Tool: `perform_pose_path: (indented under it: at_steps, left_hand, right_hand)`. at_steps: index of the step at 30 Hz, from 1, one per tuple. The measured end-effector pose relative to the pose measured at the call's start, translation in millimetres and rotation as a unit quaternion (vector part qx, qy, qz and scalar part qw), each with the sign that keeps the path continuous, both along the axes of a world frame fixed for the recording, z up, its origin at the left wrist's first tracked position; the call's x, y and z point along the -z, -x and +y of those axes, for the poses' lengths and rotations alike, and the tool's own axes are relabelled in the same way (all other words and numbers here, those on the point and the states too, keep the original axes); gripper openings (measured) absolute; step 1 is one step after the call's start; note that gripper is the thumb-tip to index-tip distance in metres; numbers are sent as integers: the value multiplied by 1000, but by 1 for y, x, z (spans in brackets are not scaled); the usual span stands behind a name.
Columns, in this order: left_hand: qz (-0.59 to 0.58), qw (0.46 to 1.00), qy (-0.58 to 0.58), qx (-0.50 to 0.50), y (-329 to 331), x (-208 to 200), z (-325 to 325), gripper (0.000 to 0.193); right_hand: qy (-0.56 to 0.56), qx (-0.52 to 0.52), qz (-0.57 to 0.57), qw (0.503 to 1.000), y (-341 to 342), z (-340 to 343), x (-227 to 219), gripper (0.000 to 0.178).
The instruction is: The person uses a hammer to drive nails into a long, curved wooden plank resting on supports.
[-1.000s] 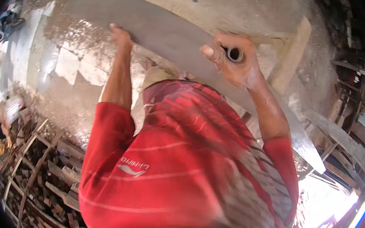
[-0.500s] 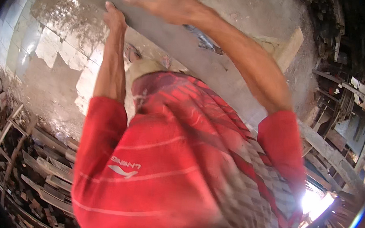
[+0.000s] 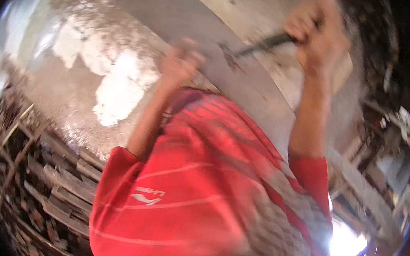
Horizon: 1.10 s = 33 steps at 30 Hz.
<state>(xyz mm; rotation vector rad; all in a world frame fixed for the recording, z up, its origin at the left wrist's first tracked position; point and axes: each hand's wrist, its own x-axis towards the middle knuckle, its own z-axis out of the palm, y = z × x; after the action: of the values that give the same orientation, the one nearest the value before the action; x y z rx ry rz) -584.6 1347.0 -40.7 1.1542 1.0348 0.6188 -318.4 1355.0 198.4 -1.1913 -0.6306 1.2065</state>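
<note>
A long grey board (image 3: 261, 101) runs slantwise from the upper left to the right, in front of my red shirt (image 3: 199, 191). My left hand (image 3: 181, 63), blurred, grips the board's near edge about halfway along. My right hand (image 3: 318, 34) is raised at the upper right, closed around the dark handle of a tool (image 3: 266, 41). The tool's head (image 3: 228, 57) lies on or just over the board's face, near a dark mark. The whole picture is motion-blurred.
Below lies a rough concrete floor with pale broken patches (image 3: 116, 86). Stacked wood scraps and slats (image 3: 49, 182) fill the lower left. Wooden planks and beams (image 3: 370, 186) crowd the right side, with a bright glare (image 3: 346, 243) at the lower right.
My right hand swung up to the top of the view, then came down to the right, the tool's head now at the board. My left hand shifted right along the board's edge.
</note>
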Motion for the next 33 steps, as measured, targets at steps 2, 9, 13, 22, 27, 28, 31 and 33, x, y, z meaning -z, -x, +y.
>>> perform_pose_path:
  at_steps: [2,9,13,22,27,28,31,33]
  left_hand:
    - [66,967,-160,185,-16,-20,-26,62]
    - [-12,897,-188,399,-25,-23,-41,31]
    - [-7,897,-119,426,-9,-54,-36,36]
    - [42,995,-49,-80,100,0,86,28]
    - [66,934,45,-349,163,70,248,44]
    - [105,911,5,-399,162,73,278,49]
    - [171,911,14,-376,150,69,353,66]
    - [255,894,56,-364,142,77,392,79]
  right_hand:
    - [-62,92,-73,991,19,-19,-21,46]
    - [-136,243,-67,958,32,-52,-8,40]
    - [-158,278,-73,945,56,-50,29,41]
    - [-150,293,-234,915,98,-62,65,40]
    - [-121,313,-249,908,114,-71,66,39]
    - [-116,323,-248,906,118,-69,68,39]
    - [-96,350,-263,894,132,-69,65,41]
    - [-80,368,-272,886,148,-62,63,40]
